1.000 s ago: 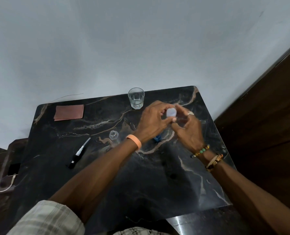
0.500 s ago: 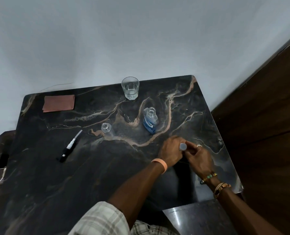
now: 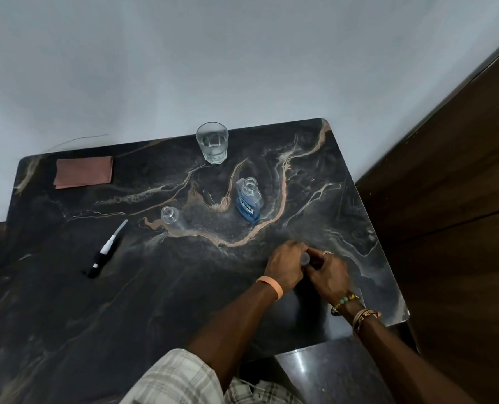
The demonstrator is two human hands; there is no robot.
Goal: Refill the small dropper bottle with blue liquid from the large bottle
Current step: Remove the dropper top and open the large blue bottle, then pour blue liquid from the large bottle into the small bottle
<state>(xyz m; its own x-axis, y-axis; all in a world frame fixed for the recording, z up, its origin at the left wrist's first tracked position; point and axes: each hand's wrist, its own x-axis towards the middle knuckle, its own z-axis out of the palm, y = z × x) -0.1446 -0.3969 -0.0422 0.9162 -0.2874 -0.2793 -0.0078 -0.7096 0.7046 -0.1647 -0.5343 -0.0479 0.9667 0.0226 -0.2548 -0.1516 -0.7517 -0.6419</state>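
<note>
The large bottle (image 3: 249, 199) stands uncapped on the dark marble table (image 3: 155, 287), blue liquid low inside it. To its left the small clear dropper bottle (image 3: 171, 217) stands open, and its black-and-white dropper (image 3: 107, 249) lies further left. Near the table's right front, my left hand (image 3: 284, 265) and my right hand (image 3: 327, 272) meet around a pale bottle cap (image 3: 305, 259), both pinching it just above the table. Fingers hide most of the cap.
A glass of water (image 3: 212, 142) stands at the table's back edge by the white wall. A folded reddish cloth (image 3: 83, 172) lies at the back left. A brown wooden panel (image 3: 446, 199) runs along the right side.
Both hands have come away from the large bottle with the cap, moving toward me and down to the table's right front. The large bottle now stands uncovered.
</note>
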